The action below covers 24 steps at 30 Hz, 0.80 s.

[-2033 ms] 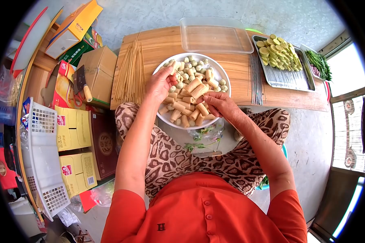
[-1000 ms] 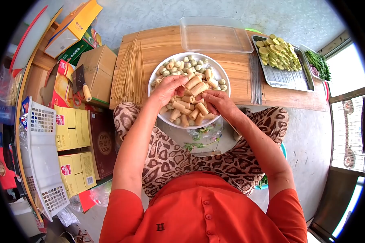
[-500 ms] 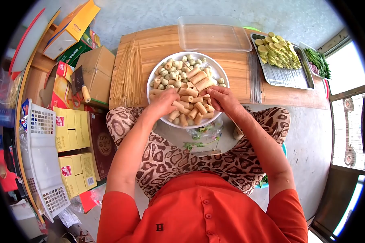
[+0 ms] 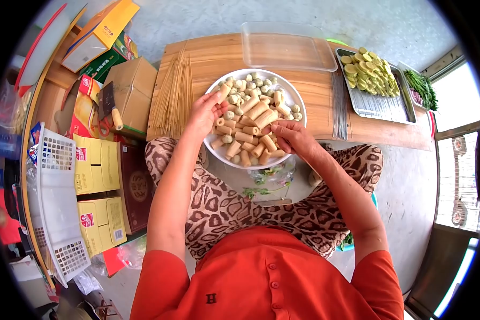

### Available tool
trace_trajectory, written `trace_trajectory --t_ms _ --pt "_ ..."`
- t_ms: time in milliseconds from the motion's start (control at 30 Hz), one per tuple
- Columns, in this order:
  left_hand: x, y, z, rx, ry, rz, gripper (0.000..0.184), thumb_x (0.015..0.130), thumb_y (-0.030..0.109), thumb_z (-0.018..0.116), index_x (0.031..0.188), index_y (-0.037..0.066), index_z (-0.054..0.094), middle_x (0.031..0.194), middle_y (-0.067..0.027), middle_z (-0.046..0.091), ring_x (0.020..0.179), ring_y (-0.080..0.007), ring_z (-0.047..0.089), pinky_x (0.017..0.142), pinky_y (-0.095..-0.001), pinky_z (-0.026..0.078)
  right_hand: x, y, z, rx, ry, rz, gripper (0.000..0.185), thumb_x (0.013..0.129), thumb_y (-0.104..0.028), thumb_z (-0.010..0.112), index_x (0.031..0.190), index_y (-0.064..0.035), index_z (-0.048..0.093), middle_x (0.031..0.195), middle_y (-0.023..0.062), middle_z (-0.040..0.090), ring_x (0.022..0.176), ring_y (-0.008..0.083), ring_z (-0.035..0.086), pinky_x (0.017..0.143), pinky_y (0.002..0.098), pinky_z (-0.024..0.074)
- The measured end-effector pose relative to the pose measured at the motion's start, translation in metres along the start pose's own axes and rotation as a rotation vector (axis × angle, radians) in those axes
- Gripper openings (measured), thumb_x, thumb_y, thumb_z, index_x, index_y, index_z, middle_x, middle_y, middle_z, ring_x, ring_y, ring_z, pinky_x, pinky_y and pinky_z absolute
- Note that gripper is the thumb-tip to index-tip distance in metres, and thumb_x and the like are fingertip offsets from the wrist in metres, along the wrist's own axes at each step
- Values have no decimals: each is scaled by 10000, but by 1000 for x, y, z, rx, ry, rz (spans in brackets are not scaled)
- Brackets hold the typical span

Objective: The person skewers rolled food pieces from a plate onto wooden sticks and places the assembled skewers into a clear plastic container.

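A short, tan, tube-shaped piece point(image 4: 224, 93) was held in the left hand point(image 4: 201, 113), above the left part of a large round white plate point(image 4: 297, 98). The left thumb and fingers pinched it near its lower end, and its upper end pointed toward the table's far edge. The right hand point(image 4: 296, 140) was over the plate's right rim, its thumb and index finger pressed together beside the pile; whether anything thin was between them could not be told.

On the plate, tan tube-shaped pieces point(image 4: 244, 137) lay heaped toward the near side and middle, and small, round, pale green-grey pieces point(image 4: 257, 82) lay mostly toward the far side, with a few among the tubes.

The plate sat at the near edge of a brown wooden table point(image 4: 213, 56). Thin tan wooden sticks point(image 4: 173, 98) were spread near the table's left edge. A clear rectangular plastic container point(image 4: 288, 48) lay along the far edge, beyond the plate. Right of the plate was a bundle of thin grey rods point(image 4: 339, 106), and next to it, toward the far right corner, a silver rectangular metal tray point(image 4: 381, 109) carried overlapping yellow-green round slices point(image 4: 368, 74). Leafy greens point(image 4: 421, 88) were just beyond the tray's right side.
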State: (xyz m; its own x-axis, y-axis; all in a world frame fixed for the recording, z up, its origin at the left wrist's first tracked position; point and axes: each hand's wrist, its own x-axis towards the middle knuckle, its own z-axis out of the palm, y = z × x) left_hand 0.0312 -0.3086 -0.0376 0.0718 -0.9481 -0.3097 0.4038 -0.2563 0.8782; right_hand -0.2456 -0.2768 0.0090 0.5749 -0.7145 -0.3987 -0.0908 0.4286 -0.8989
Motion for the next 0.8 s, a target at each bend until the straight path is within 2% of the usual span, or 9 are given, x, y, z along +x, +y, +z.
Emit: trace_trajectory --t_ms 167,800 --pt "2 1 2 -167 -3 -53 274 879 211 643 1057 9 595 873 -68 626 770 -155 594 718 -274 520 -4 -5 8 -41 -26 12 282 975 -223 462 995 -29 665 458 -43 393 398 42 304 405 212 216" --pt "1 1 11 -177 20 -60 300 858 219 673 1054 6 597 860 -65 628 737 -139 589 689 -257 520 -2 -4 7 -43 -40 1 283 977 -201 451 1014 -10 657 464 -46 382 406 41 316 409 211 228"
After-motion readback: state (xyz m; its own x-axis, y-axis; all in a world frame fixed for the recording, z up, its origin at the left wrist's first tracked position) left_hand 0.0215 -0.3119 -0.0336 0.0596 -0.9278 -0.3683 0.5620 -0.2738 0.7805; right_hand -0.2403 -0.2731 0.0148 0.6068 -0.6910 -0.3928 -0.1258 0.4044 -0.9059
